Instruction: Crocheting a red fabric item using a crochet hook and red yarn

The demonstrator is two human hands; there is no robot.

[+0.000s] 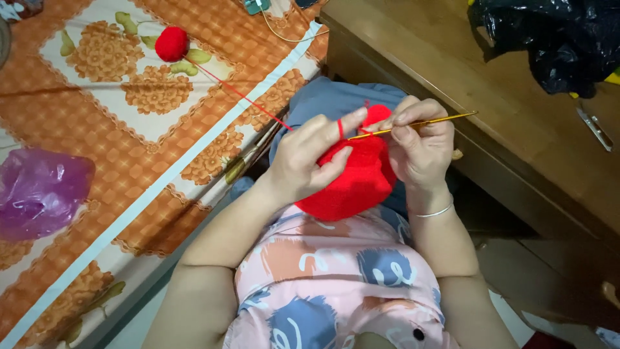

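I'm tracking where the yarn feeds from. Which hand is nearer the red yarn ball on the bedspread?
Left. The left hand sits on the side toward the red yarn ball, with the strand running to it; the right hand, holding the crochet hook, is farther away.

Both hands [361, 152] raised, grips closed

Right side is blocked by the desk [452, 58] edge; left is bounded by the bed [129, 161], crossed by taut yarn [239, 95].

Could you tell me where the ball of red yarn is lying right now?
In the head view, the ball of red yarn lies at upper left on the orange floral bedspread, its strand running down-right to the left hand.
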